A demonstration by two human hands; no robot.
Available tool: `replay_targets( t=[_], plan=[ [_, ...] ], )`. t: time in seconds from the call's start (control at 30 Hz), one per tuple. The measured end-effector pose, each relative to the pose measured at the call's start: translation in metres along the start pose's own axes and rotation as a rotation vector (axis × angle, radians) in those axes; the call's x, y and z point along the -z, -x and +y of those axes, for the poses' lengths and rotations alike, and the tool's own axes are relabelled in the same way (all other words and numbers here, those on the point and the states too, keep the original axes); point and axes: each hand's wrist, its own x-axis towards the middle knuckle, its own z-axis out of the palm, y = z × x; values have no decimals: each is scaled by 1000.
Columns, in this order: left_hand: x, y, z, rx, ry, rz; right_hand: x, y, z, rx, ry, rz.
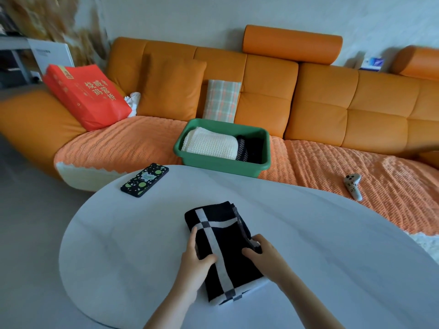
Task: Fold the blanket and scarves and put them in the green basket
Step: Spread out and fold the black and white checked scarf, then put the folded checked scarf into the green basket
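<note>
Left hand [194,260] and right hand [263,254] grip folded black scarf [225,252] at lower centre; fingertips tucked under, hidden.

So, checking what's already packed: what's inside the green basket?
In the green basket lie a folded cream knit piece on the left and a dark folded piece beside it. Anything beneath them is hidden.

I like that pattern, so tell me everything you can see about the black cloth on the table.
The black scarf looks like soft knit, crossed by white stripes with grey checks where they meet. It lies folded into a thick rectangle on the white table, its near end at the table's edge. The left hand and right hand grip its two sides.
</note>
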Motion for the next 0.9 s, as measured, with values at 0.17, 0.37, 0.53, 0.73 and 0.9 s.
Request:
replay_targets(
  t=[0.17, 0.37, 0.53, 0.73, 0.9],
  plan=[
    [-9, 5, 0, 0, 119, 57, -3, 13, 0, 12, -50, 26],
    [-12, 12, -3, 22, 185, 27, -8, 26, 3, 43, -132, 20],
    [-18, 7, 5, 30, 228, 14, -3, 24, 2, 62, -175, 57],
    [-26, -29, 67, -99, 220, -20, 41, 3, -24, 155, -377, 221],
    [-41, -94, 142, -278, 183, -30, 87, -55, -62, 273, -414, 398]
  ],
)
